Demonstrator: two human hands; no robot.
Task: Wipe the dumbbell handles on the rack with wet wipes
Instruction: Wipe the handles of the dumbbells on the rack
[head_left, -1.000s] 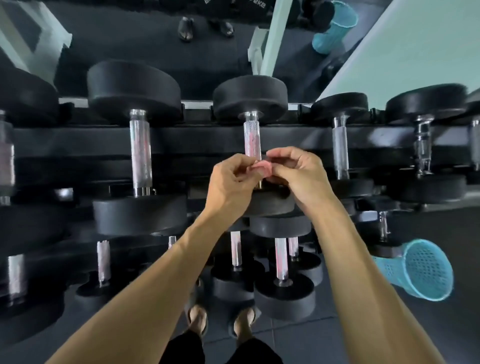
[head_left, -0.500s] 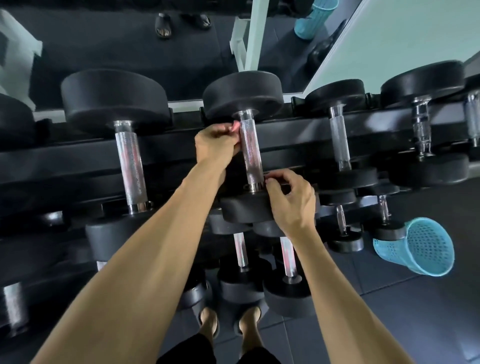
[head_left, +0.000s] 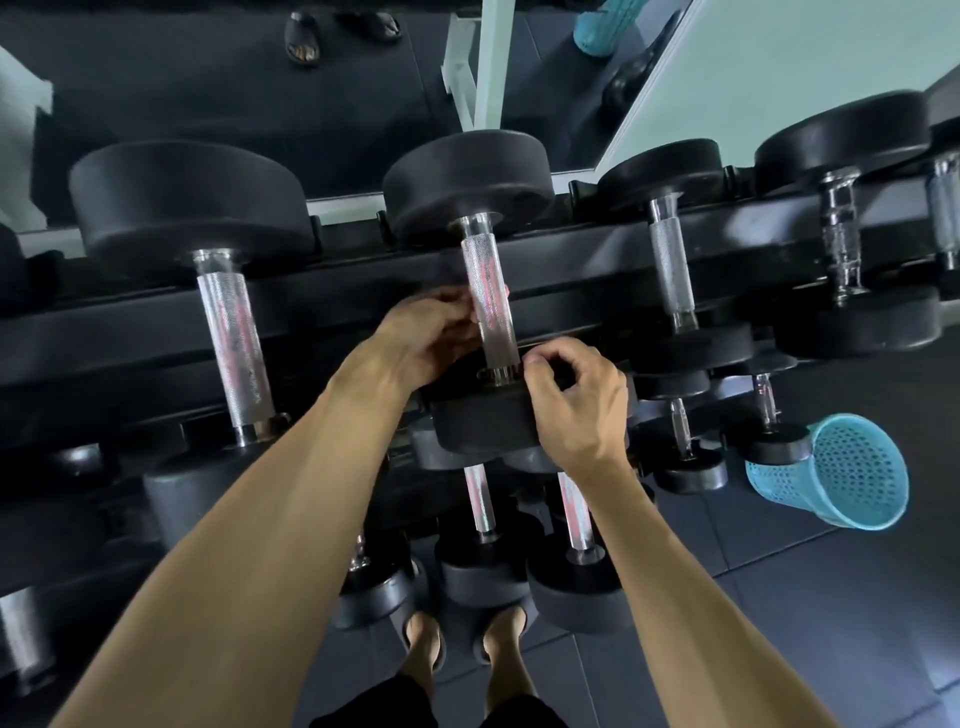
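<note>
Dumbbell heads (head_left: 470, 179) matte black, rack (head_left: 597, 260) black too. Handles (head_left: 485, 291) silver – crosshatch knurl, pinkish reflections. Basket (head_left: 841, 470) turquoise with perforated mesh pattern. Floor tiles (head_left: 810, 613) dark grey, wall (head_left: 779, 57) pale mint – shorts (head_left: 374, 704) black.

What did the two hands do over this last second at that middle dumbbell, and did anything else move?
The left hand, up near the far weight half a second ago, has slid down the middle knurled chrome dumbbell handle to about halfway. The right hand stays by the handle's near end, fingers curled; both had met there a second ago. The pink wipe is barely visible now. The black rack and turquoise mesh basket kept their places.
</note>
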